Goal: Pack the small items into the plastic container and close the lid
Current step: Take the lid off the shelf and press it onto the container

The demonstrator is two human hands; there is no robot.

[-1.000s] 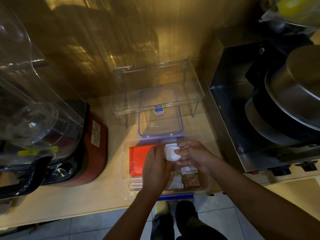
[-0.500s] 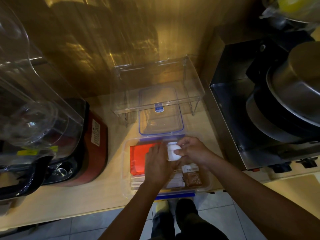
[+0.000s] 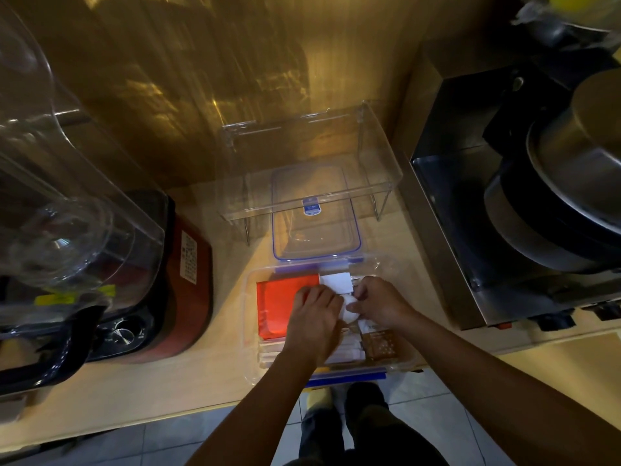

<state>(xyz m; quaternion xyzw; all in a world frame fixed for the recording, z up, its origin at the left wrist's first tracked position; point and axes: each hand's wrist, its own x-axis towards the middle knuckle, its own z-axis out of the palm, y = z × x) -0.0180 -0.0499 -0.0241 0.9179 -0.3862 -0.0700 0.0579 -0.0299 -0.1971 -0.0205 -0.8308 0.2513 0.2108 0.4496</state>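
Observation:
A clear plastic container with blue clips stands at the counter's front edge. Inside lie a red packet, a white card, white sachets and a brown packet. Both my hands are low inside it. My right hand pinches a small white bottle. My left hand presses against the bottle's other side, covering part of the red packet. The clear lid with a blue rim lies flat just behind the container.
A clear acrylic stand straddles the lid's far part. A red appliance with a clear jug sits to the left. A steel box holding stacked pans stands to the right. The counter edge runs just below the container, with tiled floor beneath.
Both hands have lowered the white bottle from above the container down among the items. A white card now shows at the container's back edge.

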